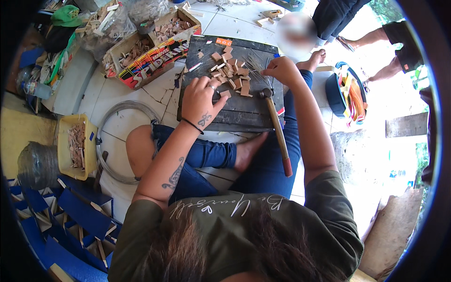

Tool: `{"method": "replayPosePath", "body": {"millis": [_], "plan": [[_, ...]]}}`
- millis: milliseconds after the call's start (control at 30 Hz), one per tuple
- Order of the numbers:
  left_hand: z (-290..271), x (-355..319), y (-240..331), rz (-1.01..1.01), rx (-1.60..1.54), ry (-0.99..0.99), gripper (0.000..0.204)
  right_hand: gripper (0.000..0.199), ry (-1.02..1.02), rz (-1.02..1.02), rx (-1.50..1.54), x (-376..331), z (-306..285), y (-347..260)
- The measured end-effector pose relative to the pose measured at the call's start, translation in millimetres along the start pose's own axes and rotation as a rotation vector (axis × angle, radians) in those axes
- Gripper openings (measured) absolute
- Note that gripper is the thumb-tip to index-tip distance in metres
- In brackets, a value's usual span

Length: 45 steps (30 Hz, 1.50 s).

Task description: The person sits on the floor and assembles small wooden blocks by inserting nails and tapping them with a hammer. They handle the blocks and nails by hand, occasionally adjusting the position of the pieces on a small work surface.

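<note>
I sit cross-legged on a tiled floor with a dark wooden board (244, 115) in front of my knees. A heap of small wooden blocks (230, 70) lies on its far half. My left hand (202, 98) rests on the board, its fingers pinching one small block (224, 94). My right hand (281, 69) is at the board's right edge, fingertips closed on thin nails or wires (257, 66) beside the heap. A hammer (278, 134) with a wooden handle lies on the board's right side, handle pointing toward me, untouched.
A cardboard box (150, 54) of wood pieces stands beyond the board at left. A yellow tub (70, 145) of pieces and a wire coil (117, 141) lie at my left. Blue sheets (75, 216) are piled at lower left. Another person sits opposite, one foot (315, 58) near the board.
</note>
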<state>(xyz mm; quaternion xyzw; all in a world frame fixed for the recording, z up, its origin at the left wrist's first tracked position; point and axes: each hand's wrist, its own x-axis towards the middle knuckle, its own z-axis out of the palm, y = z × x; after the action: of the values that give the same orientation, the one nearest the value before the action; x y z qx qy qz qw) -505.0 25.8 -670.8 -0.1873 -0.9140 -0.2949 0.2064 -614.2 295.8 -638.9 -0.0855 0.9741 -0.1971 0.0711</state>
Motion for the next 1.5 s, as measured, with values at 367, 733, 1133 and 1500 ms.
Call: {"method": "replayPosePath", "body": {"millis": [367, 733, 1133, 1500], "plan": [[-4.4, -18.0, 9.9, -0.209, -0.672, -0.047, 0.020, 0.022, 0.093, 0.084, 0.642, -37.7, 1.1, 0.7], [1.5, -38.3, 14.7, 0.111, -0.452, 0.032, 0.011, 0.019, 0.133, 0.127, 0.602, -38.2, 6.0, -0.8], [9.4, -43.8, 6.5, 0.141, -0.467, 0.079, 0.013, 0.007, 0.120, -0.299, -0.146, -109.3, 32.9, -60.9], [6.4, -43.1, 9.4, 0.105, -0.455, 0.074, 0.014, 0.009, -0.017, -0.486, -0.804, -98.6, 44.6, -100.5]]}}
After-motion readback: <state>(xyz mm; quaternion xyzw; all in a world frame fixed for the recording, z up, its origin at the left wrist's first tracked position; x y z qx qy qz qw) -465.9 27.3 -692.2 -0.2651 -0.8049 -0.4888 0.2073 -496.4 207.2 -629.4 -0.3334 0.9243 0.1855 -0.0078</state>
